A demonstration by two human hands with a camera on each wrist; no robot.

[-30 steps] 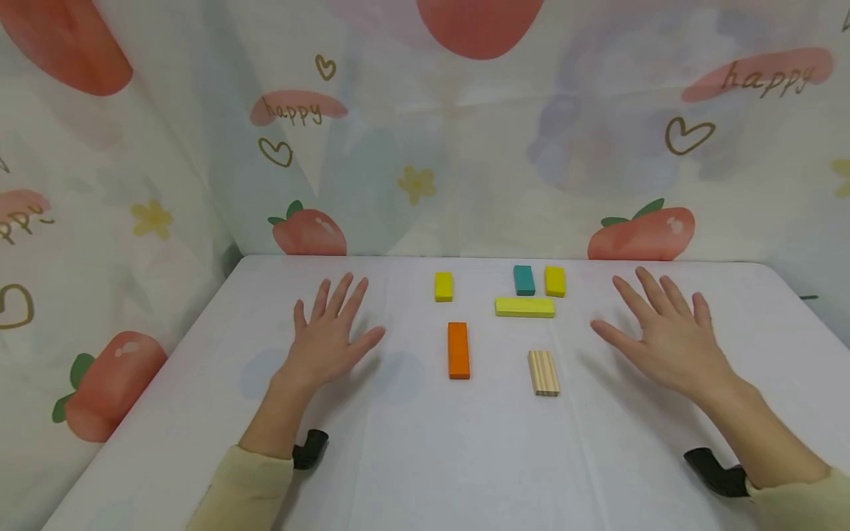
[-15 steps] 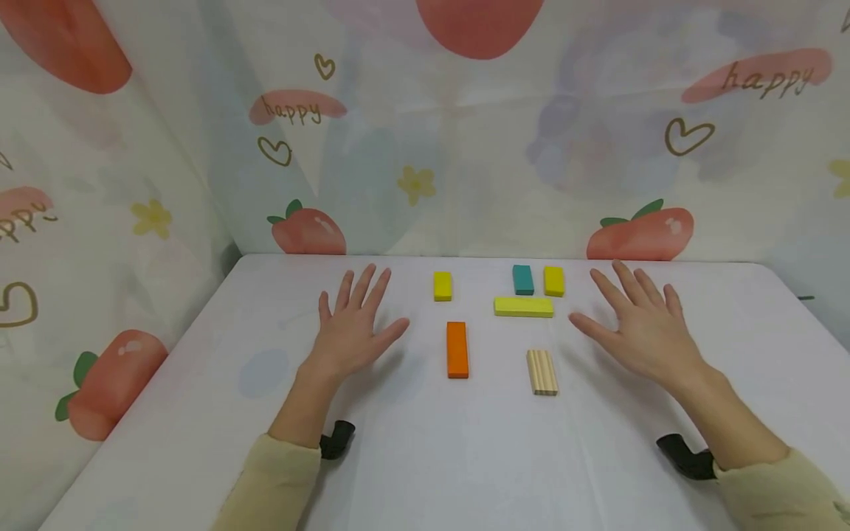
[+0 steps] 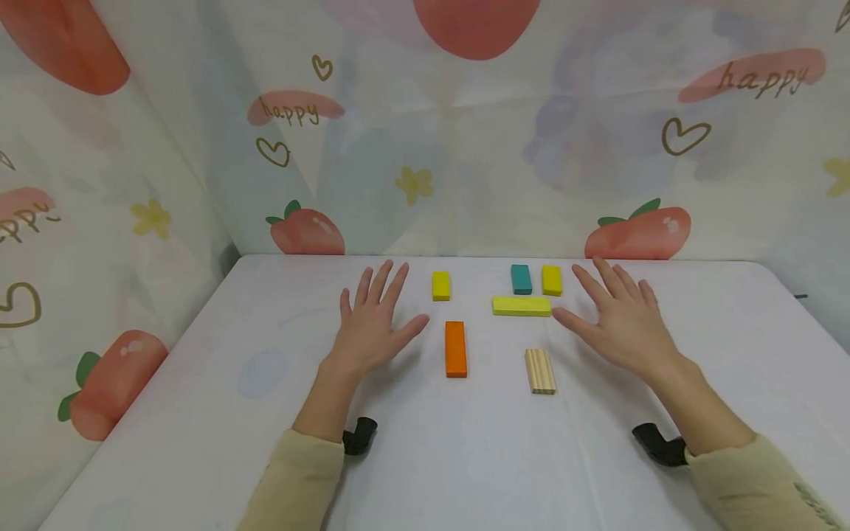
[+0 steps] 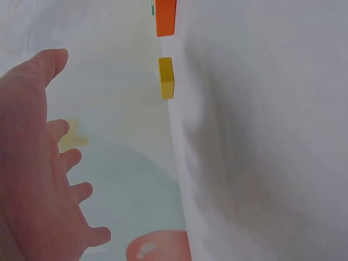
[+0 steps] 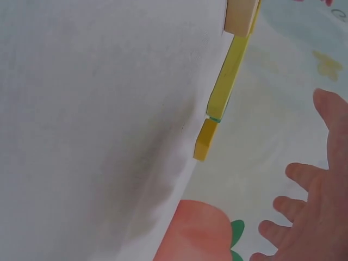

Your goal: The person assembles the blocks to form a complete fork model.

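Orange block – left hand beside; right hand flat.

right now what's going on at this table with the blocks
A person holds both hands open, fingers spread, just above a white table, gripping nothing. The left hand is beside the long orange wooden block and near a small yellow block. The right hand has its thumb close to the long lime-yellow block, behind which lie a teal block and another small yellow block. A ridged plain wood block lies untouched nearer the person.
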